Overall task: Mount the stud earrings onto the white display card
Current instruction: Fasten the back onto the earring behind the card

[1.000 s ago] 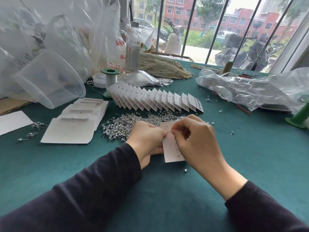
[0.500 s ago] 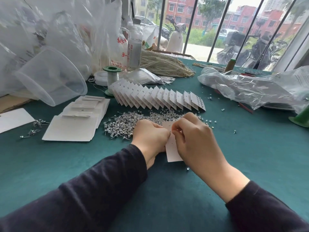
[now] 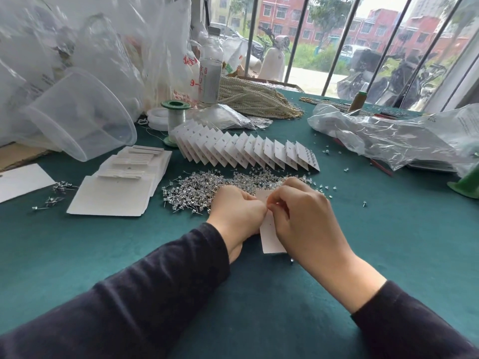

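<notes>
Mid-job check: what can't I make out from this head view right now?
- Stud at the pinch: covered by the right hand and left hand.
- Display card: its middle is behind the hands, so its mounted count is unknown.
- Loose stud pile: pieces too small to count.
- Green spool: cut off by the right edge.

We list one small white rectangular display card [image 3: 269, 235], upright between two hands above the green table's middle, its lower edge near the cloth. We list a loose heap of silver metal stud earrings [image 3: 199, 189] just behind it, with a few strays scattered toward the right edge.
</notes>
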